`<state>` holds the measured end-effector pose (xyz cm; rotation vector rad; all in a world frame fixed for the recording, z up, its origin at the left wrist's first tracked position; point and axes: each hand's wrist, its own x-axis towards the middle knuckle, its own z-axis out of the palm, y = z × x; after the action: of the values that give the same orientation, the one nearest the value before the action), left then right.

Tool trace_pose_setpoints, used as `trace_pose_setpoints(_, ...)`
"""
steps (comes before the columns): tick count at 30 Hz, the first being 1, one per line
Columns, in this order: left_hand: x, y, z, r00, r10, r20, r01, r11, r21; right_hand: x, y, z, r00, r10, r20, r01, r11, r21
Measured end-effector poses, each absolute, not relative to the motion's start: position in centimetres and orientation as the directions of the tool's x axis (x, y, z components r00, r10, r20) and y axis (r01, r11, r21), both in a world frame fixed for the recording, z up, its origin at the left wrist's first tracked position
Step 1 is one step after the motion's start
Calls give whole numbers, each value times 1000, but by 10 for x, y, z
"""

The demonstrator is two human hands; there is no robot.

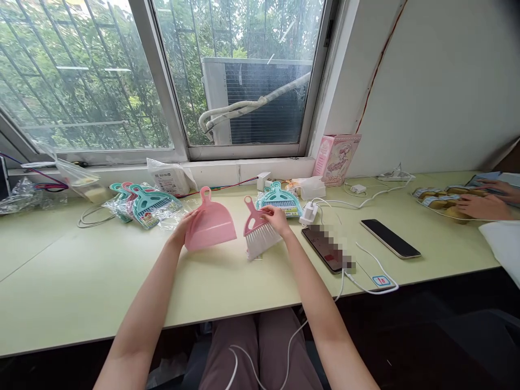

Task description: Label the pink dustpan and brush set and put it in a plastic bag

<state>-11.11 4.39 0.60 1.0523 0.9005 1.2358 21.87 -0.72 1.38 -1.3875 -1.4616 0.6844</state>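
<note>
My left hand [184, 226] grips the left edge of a small pink dustpan [211, 223], which is tilted up off the pale green desk [81, 281]. My right hand [276, 218] holds a small pink brush [258, 230] by its back, white bristles pointing down at the desk. The two pink pieces are a little apart, side by side. Behind the brush lies a teal brush-and-dustpan set in its wrapper [280, 199].
More wrapped teal sets [142, 205] lie at the left by the window sill. Two phones [327, 248] [390, 238] and white charging cables [365, 271] lie to the right. A pink box [336, 158] leans on the wall. Another person's hands [485, 203] rest at far right.
</note>
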Motion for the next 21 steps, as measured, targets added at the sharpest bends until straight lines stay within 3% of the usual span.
trace_pose_setpoints(2,-115,50,4,85,996,9,-367,23,930,217,-12,20,13,962,272,42,272,-962)
trace_pose_setpoints(4,-118,55,2,30,1000,-1,-394,13,919,213,-18,26,-71,957,282,-185,265,-946)
trace_pose_setpoints(6,-116,57,0,-6,1000,5,-375,-7,927,206,-25,30,-141,951,274,-277,228,-933)
trace_pose_setpoints(9,-104,52,1,53,998,25,-303,-7,953,189,-30,31,-186,947,262,-280,205,-938)
trace_pose_setpoints(12,-78,36,5,223,974,35,-185,7,983,172,-28,24,-28,945,325,-160,317,-935)
trace_pose_setpoints(15,-46,16,8,400,910,108,-91,-78,993,159,-27,14,191,863,467,224,425,-877)
trace_pose_setpoints(18,-21,3,8,483,856,188,-26,-200,979,156,-29,8,230,749,622,620,380,-686)
trace_pose_setpoints(21,-12,0,5,451,859,241,4,-272,962,161,-28,7,271,701,659,738,288,-610)
